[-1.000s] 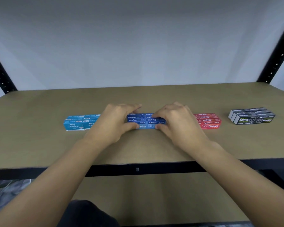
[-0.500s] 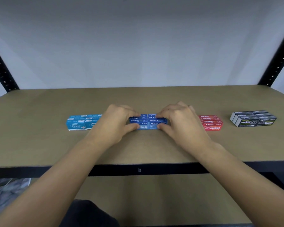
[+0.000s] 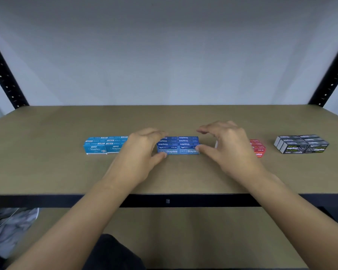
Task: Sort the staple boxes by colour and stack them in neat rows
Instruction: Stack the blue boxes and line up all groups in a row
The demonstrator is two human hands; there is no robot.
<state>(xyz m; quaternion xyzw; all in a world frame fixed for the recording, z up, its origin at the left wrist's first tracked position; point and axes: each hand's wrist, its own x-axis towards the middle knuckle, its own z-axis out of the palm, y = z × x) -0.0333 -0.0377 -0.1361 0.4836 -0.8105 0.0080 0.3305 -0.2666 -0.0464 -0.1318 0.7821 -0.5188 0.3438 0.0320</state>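
At the middle of the tabletop (image 3: 47,162) sits the block of dark blue staple boxes (image 3: 179,145), two wide and stacked; the light blue staple boxes (image 3: 103,145) lie at its nine o'clock, the red staple boxes (image 3: 259,149) at its three o'clock, and the black staple boxes (image 3: 302,146) farther out on that same side, well apart. All four colours look sorted already, so the step in hand is, I judge, squaring up the dark blue block; the next move calls for little more than lifting both hands clear without nudging a box, then checking that the red group, partly hidden, lines up.

The left hand (image 3: 139,152) curls its grip round the nine o'clock end of the dark blue block, thumb at the front lower corner and fingertips at the back top edge; it holds that end lightly. The right hand (image 3: 226,151) has its grip spread wide, fingers lifted above the block and grasping nothing; only the thumb tip touches the three o'clock end.
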